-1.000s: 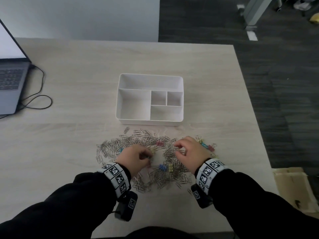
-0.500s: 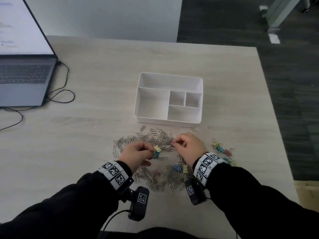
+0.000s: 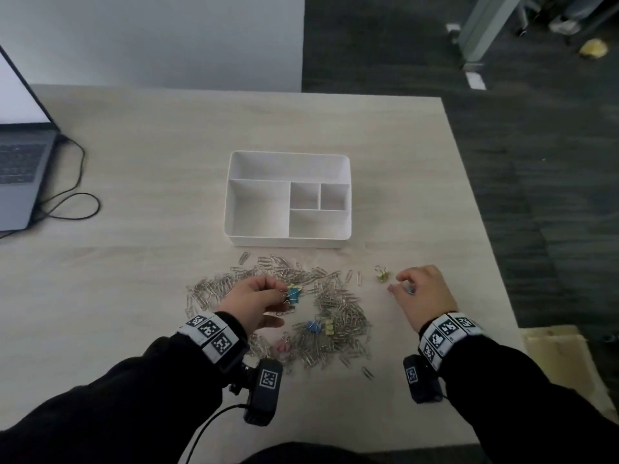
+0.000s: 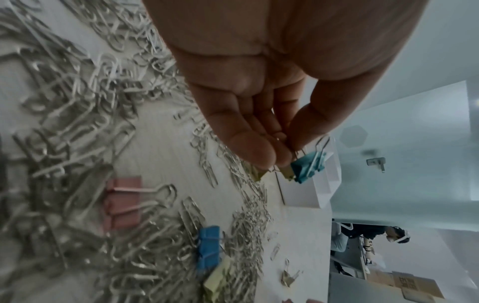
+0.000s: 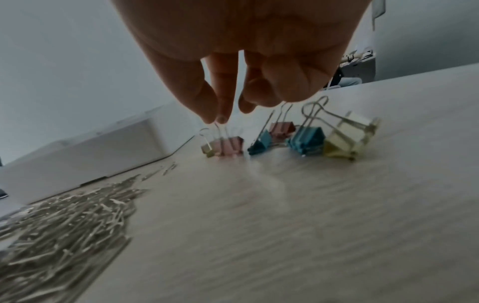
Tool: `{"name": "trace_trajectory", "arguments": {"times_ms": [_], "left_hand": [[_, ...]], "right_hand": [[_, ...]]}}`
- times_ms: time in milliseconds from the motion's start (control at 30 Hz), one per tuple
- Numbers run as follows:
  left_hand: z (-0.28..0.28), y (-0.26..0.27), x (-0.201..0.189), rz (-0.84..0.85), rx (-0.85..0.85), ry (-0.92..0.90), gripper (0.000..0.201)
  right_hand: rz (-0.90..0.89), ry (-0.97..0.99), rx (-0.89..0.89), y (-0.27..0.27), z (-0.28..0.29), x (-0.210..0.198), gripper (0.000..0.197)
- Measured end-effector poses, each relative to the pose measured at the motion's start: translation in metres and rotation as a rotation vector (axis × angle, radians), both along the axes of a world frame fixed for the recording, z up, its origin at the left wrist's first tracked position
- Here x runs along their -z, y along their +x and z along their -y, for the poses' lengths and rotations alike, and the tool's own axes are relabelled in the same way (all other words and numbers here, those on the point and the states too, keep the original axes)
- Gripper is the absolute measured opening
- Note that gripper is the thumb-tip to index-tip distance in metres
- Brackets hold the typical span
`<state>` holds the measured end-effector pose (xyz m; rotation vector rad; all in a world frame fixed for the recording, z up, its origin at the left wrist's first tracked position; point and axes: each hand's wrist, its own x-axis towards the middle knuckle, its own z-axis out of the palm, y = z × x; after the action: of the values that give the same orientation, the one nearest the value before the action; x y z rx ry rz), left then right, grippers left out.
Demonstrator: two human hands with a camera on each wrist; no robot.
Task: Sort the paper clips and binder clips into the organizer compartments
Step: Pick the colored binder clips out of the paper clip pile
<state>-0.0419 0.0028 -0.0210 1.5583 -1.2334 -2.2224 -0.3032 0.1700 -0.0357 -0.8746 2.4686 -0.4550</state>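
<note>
My left hand [image 3: 258, 301] pinches a teal binder clip [image 4: 308, 167] by its wire handles, body hanging tableward. My right hand [image 5: 249, 61] pinches a pink binder clip [image 5: 229, 145] by its upright handle.

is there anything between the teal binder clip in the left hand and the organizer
Nothing visible. The left hand holds the teal binder clip above the paper clips; only those low, flat clips lie before the empty organizer.
</note>
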Motion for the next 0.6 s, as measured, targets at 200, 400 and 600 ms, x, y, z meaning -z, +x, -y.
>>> {"name": "trace_trajectory", "arguments": {"times_ms": [200,400,600], "left_hand": [[-0.01,-0.02,-0.009,-0.096,-0.005,0.129,0.018],[-0.025,-0.03,-0.017,-0.162,0.1,0.135,0.015],[-0.04,-0.032,-0.012,-0.017,0.222,-0.087,0.012]], "right_hand": [[0.271,-0.183,-0.09,0.044,0.012,-0.025,0.024],[0.887,-0.27,-0.11,0.094,0.029,-0.036,0.059],[1.056,-0.273,0.069,0.102,0.023,-0.02,0.016]]}}
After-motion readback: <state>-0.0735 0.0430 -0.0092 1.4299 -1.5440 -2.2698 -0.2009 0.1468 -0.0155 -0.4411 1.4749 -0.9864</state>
